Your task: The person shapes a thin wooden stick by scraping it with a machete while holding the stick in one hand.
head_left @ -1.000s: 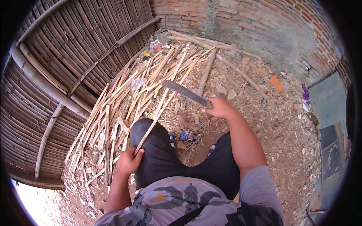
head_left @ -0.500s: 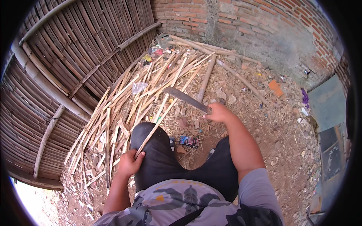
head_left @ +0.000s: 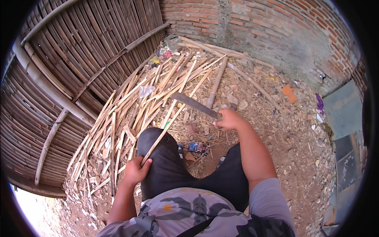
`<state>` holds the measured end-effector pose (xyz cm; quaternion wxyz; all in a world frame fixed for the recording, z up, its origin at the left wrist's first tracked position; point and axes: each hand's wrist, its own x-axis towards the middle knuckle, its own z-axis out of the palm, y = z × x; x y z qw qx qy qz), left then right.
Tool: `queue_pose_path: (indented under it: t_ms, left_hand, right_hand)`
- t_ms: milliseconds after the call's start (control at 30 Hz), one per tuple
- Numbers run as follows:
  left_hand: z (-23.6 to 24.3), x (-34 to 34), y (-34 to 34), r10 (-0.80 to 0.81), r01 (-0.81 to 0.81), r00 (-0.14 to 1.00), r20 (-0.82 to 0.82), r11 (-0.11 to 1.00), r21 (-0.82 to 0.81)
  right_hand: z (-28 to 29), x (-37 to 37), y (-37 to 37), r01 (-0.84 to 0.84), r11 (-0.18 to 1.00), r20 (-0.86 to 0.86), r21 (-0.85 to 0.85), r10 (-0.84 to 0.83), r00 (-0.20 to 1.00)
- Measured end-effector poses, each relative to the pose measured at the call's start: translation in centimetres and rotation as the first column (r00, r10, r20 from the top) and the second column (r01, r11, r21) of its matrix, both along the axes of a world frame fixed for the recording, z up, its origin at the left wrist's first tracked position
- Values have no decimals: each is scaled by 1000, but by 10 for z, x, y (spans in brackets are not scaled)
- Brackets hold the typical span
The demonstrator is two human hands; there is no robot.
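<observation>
My left hand point(head_left: 136, 170), beside my left thigh, is closed around the near end of a long, pale split-bamboo strip point(head_left: 161, 137). The strip slants away over my left knee toward the far right, above the litter. In front of my right knee, my right hand point(head_left: 229, 119) grips a machete point(head_left: 194, 104) by its handle, which the fingers mostly cover. Its dark, broad blade points left and away, with the tip end crossing over the strip in view. Whether blade and strip touch, I cannot tell.
Many similar strips point(head_left: 118, 114) lie heaped at the left, beside a slatted bamboo wall point(head_left: 51, 134). Bamboo poles point(head_left: 217, 83) rest on the ground ahead, near a brick wall point(head_left: 272, 33). Between my feet lies a coloured packet point(head_left: 193, 147). Grey panels point(head_left: 343, 106) lean at the right.
</observation>
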<state>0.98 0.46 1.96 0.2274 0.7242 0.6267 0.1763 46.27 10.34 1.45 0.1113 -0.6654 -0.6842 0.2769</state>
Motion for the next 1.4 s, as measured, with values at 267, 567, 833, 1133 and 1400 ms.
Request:
queue_pose_path:
  t_ms: [267,567,833,1133,1400]
  left_hand:
    - [-4,-2,1,8,-8,1000,21,1000,-15]
    - [-7,-3,1,-2,2,1000,24,1000,0]
    - [-7,-4,1,0,1,999,43,1000,-6]
    - [-12,-8,4,-11,12,996,93,1000,-6]
    - [-24,-14,7,28,-6,979,201,994,-111]
  right_hand:
    - [-6,-10,1,-44,999,-8,0,44,999]
    - [4,-7,-2,-29,998,23,-53,31,999]
    - [5,-12,-2,-47,998,63,-36,49,997]
    - [-12,-11,2,-78,997,54,1,78,996]
    - [-23,-12,6,-85,996,27,-27,85,996]
